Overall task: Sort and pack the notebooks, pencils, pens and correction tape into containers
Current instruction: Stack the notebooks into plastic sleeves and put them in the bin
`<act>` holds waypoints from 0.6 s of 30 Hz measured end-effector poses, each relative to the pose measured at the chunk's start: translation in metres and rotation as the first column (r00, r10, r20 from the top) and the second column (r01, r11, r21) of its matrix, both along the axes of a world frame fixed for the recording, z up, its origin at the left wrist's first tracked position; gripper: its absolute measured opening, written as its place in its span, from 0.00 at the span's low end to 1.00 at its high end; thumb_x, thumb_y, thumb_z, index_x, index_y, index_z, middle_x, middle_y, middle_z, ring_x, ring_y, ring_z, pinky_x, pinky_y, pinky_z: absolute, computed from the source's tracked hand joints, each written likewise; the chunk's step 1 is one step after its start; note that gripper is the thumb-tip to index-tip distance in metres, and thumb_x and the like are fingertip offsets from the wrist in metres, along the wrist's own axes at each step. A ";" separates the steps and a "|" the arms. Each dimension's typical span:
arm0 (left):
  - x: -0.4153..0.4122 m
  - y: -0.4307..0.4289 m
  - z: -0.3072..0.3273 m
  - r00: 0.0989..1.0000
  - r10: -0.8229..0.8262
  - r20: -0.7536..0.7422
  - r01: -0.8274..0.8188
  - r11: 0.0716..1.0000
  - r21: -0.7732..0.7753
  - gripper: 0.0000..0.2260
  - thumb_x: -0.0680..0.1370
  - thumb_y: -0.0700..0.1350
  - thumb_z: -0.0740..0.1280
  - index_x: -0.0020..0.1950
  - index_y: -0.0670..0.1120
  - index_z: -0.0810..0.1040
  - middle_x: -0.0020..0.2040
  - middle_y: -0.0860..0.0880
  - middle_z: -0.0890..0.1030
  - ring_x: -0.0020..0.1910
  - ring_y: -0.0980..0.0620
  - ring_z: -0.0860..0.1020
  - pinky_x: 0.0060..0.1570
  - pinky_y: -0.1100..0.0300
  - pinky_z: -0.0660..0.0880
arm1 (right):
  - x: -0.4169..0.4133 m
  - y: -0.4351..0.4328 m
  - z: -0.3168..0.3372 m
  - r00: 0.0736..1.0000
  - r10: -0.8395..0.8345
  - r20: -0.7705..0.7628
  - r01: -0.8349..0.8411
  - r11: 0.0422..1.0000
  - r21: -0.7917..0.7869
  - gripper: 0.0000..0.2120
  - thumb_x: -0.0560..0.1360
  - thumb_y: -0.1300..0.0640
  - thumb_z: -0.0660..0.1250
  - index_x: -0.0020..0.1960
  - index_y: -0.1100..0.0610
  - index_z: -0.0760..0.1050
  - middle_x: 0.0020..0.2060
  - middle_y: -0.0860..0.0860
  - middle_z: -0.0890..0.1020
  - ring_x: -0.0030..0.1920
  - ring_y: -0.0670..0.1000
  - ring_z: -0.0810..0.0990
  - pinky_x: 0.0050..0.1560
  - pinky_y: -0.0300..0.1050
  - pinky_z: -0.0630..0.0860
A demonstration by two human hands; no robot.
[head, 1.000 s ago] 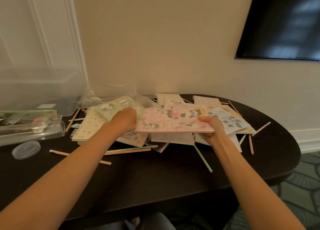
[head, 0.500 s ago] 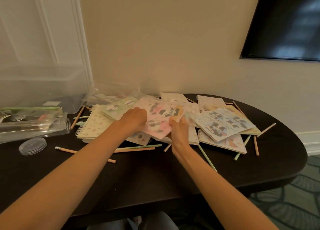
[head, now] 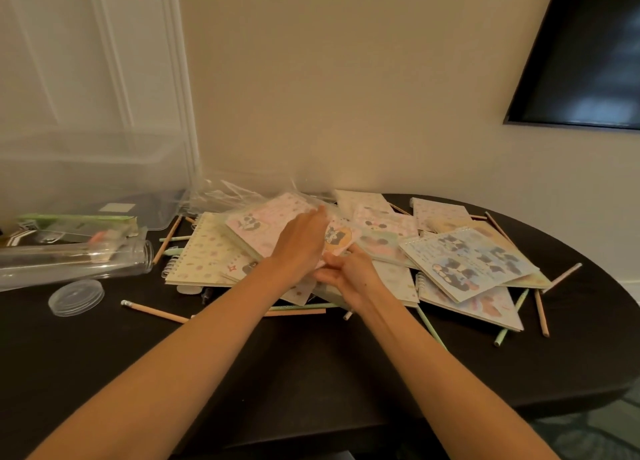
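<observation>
As we gather the notebooks (head: 464,262): left hand (head: 301,241), fingers straight, atop pink notebook (head: 266,224); right hand (head: 349,276) pinching its edge. Next, likely: lift into bin (head: 86,169).

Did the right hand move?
Yes. The right hand slid left, away from the blue notebook it was beside before. Now it grips the pink notebook right next to the left hand.

The left forearm (head: 194,349) and the right forearm (head: 433,366) are bare along their whole visible length: smooth, slender, narrowing to slim wrists. The left grip (head: 300,246) and the right grip (head: 349,277) are bare too, with slim fingers that are blurred on the left one.
</observation>
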State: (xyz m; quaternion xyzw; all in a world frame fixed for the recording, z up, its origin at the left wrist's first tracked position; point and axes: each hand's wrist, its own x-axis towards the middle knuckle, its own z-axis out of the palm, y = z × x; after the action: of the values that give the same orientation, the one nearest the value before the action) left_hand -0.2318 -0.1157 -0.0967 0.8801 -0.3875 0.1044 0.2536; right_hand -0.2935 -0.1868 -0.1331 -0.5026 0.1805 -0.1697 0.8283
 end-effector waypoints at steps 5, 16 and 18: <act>0.005 0.007 0.000 0.995 -0.094 -0.026 0.091 0.990 -0.111 0.15 0.83 0.42 0.52 0.65 0.38 0.71 0.57 0.38 0.78 0.57 0.40 0.75 0.53 0.50 0.71 | 0.035 0.015 -0.001 0.997 -0.066 0.044 0.068 0.996 -0.053 0.12 0.77 0.72 0.54 0.45 0.60 0.72 0.36 0.56 0.77 0.37 0.51 0.77 0.38 0.46 0.76; 0.017 0.009 -0.005 0.957 -0.131 -0.259 0.132 0.991 -0.014 0.16 0.82 0.44 0.52 0.57 0.39 0.77 0.57 0.38 0.78 0.57 0.41 0.74 0.55 0.55 0.70 | 0.042 0.000 -0.010 0.907 -0.096 -0.409 -0.185 0.782 -0.595 0.09 0.77 0.59 0.64 0.38 0.58 0.73 0.32 0.54 0.80 0.31 0.50 0.82 0.36 0.42 0.82; 0.014 0.005 -0.003 0.940 -0.100 -0.325 0.109 0.994 0.008 0.16 0.80 0.45 0.55 0.48 0.37 0.79 0.51 0.36 0.79 0.49 0.41 0.74 0.46 0.57 0.68 | 0.036 -0.006 -0.008 0.904 -0.027 -0.426 -0.245 0.784 -0.570 0.08 0.76 0.61 0.65 0.38 0.57 0.73 0.34 0.52 0.79 0.33 0.49 0.81 0.39 0.42 0.81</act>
State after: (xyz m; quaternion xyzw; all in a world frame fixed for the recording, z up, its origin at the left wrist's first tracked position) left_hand -0.2181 -0.1102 -0.0993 0.8668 -0.3880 -0.0601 0.3075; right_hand -0.2573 -0.1924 -0.1407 -0.7769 0.2560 -0.0599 0.5722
